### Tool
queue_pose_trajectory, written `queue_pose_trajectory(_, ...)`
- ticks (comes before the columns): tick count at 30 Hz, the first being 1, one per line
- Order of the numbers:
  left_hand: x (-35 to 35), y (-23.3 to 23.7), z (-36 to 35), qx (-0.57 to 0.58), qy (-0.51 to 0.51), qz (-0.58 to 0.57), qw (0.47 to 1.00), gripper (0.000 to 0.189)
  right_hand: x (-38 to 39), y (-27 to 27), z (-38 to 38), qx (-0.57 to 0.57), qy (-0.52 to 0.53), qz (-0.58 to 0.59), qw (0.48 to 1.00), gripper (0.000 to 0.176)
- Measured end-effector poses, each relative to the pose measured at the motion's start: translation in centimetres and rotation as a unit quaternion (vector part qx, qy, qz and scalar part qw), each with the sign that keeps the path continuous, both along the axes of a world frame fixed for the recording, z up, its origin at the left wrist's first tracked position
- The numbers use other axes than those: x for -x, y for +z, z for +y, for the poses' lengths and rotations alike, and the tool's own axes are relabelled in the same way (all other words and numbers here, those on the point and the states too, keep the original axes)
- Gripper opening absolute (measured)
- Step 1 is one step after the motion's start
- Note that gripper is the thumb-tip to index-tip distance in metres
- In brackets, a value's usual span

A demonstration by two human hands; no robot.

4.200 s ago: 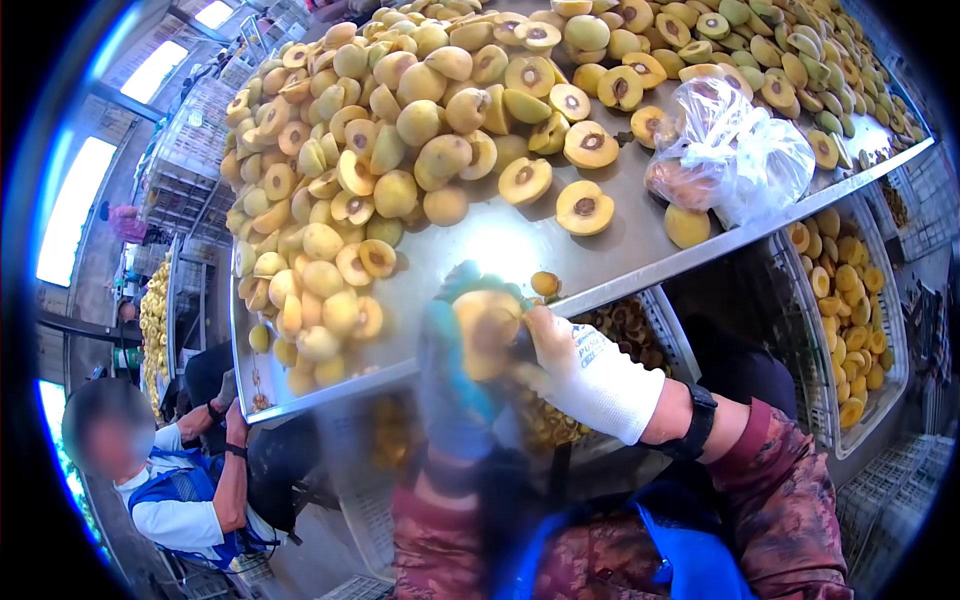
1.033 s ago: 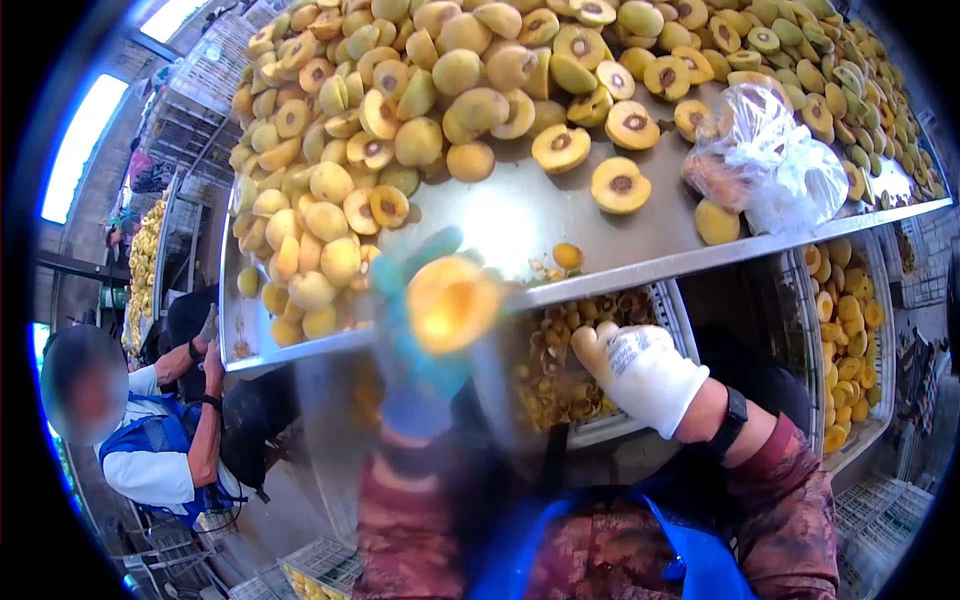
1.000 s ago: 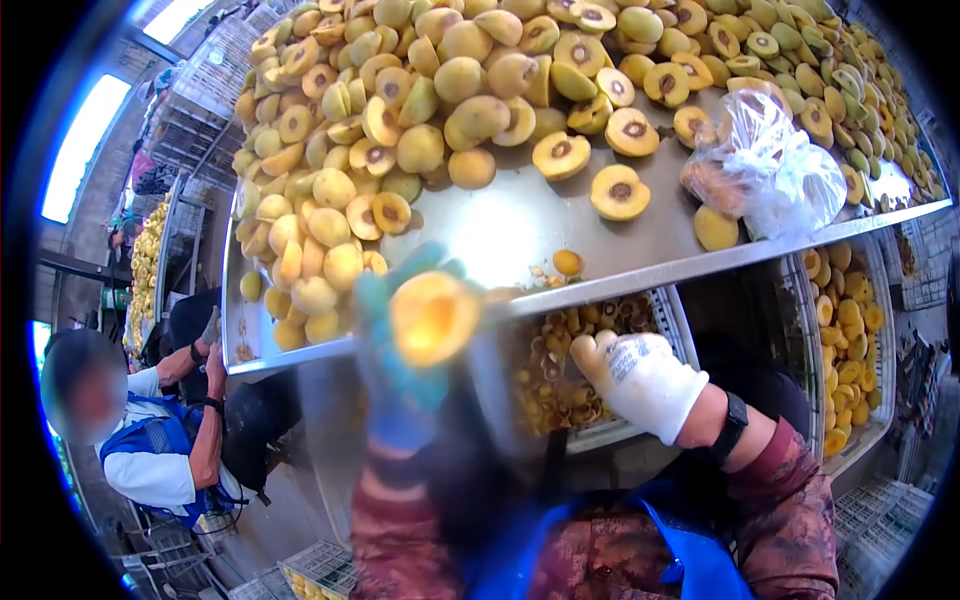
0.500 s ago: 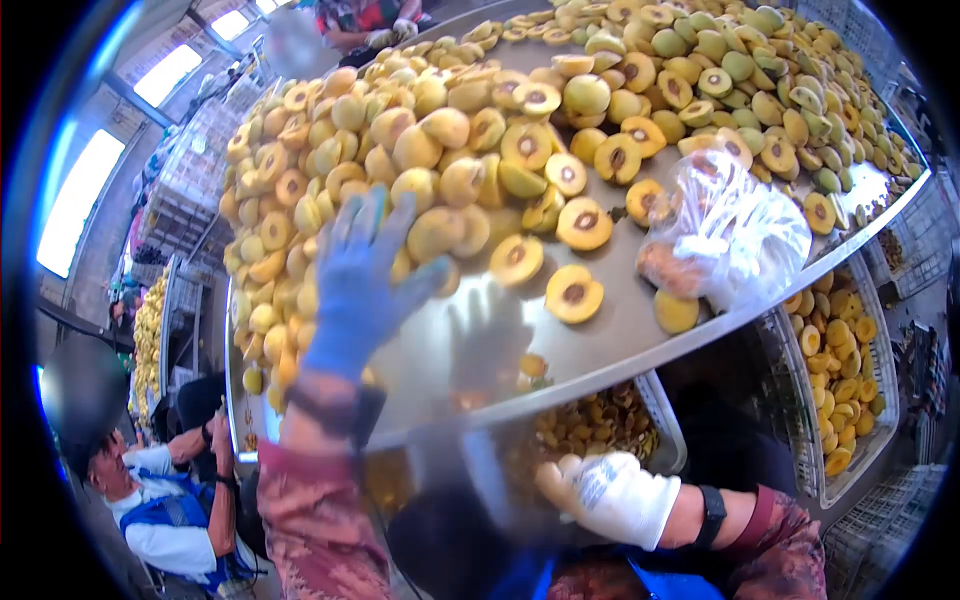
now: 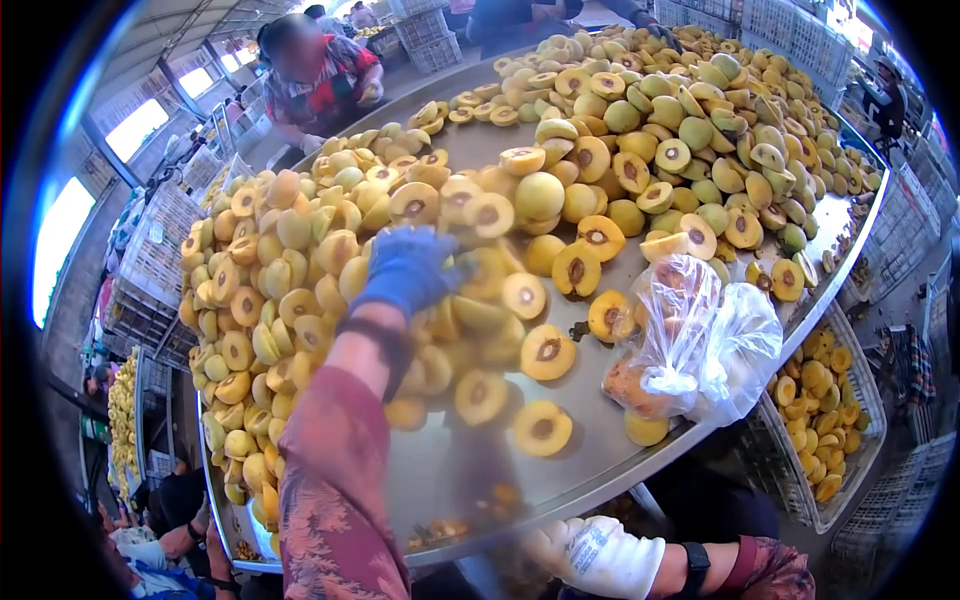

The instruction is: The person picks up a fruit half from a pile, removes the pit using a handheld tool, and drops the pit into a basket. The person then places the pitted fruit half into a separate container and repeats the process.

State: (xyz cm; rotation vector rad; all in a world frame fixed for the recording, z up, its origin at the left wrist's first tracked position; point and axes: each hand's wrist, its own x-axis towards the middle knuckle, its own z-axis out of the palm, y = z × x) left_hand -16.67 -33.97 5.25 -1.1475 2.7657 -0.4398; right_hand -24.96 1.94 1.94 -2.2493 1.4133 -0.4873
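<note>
My left hand (image 5: 410, 270), in a blue glove, reaches onto a heap of halved yellow fruit (image 5: 290, 225) that look like peaches. Its fingers are blurred and partly hidden among the halves; several blurred pieces lie just right of and below it. Loose peach halves (image 5: 543, 428) rest cut side up on the metal table (image 5: 600, 445). Down at the table's near edge is my right hand (image 5: 600, 555) in a white glove, its fingers curled. What it grips, if anything, is hidden.
A knotted clear plastic bag (image 5: 690, 345) with brownish contents sits near the table's right edge. Below stands a crate (image 5: 820, 510) of fruit halves. Across the table is a person in a red patterned top (image 5: 330, 80); another person (image 5: 160, 550) is at lower left.
My left hand has moved up and right, its spread fingers now bent into the fruit. Several halves have shifted toward the bare metal. The view has tilted up; my right hand stays low.
</note>
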Motion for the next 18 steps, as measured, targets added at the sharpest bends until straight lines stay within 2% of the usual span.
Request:
queue_pose_trajectory(3,-2.5,-1.3,1.8,-0.018,-0.059,0.012,0.998,0.041,0.2,-1.4,-0.6,0.068,0.012,-0.053,0.996,0.019)
queue_pose_trajectory(4,-3.3,-1.8,3.3,-0.02,-0.078,0.03,0.996,0.038,0.3,-0.7,-0.8,0.085,-0.001,-0.026,0.996,0.015)
queue_pose_trajectory(5,-4.1,-2.3,5.1,-0.022,-0.097,0.048,0.994,0.036,0.6,-0.3,-1.1,0.066,0.002,-0.038,0.997,0.016)
queue_pose_trajectory(7,-5.7,-3.1,8.3,-0.106,-0.068,0.017,0.992,0.034,1.5,0.2,-1.6,0.027,0.003,-0.058,0.998,0.019)
queue_pose_trajectory(9,-8.3,-3.5,11.8,-0.053,-0.09,-0.048,0.993,0.037,2.5,0.4,-2.0,-0.002,0.0,-0.113,0.994,0.019)
queue_pose_trajectory(11,-13.0,-4.9,13.6,-0.026,-0.115,-0.02,0.993,0.043,3.5,0.3,-2.3,-0.03,-0.002,-0.169,0.985,0.02)
queue_pose_trajectory(12,-14.3,-3.9,14.2,-0.033,-0.142,-0.011,0.989,0.045,4.0,-0.4,-2.4,-0.012,0.002,-0.195,0.981,0.02)
queue_pose_trajectory(13,-15.0,-2.0,14.7,-0.041,-0.169,0.0,0.985,0.047,4.5,-0.5,-2.4,-0.048,0.004,-0.202,0.978,0.02)
queue_pose_trajectory(15,-15.0,1.7,13.3,-0.22,-0.095,0.01,0.971,0.045,5.6,0.1,-2.5,-0.122,0.005,-0.213,0.969,0.021)
queue_pose_trajectory(16,-14.0,3.4,12.3,-0.307,-0.059,0.014,0.95,0.043,6.3,0.9,-2.7,-0.183,0.013,-0.18,0.966,0.026)
queue_pose_trajectory(17,-11.9,4.8,11.2,-0.245,-0.088,0.136,0.956,0.036,6.5,1.3,-2.7,-0.15,-0.017,-0.208,0.966,0.029)
queue_pose_trajectory(18,-8.2,6.8,9.4,-0.231,-0.055,0.166,0.957,0.038,6.7,1.7,-2.7,-0.117,-0.046,-0.235,0.964,0.031)
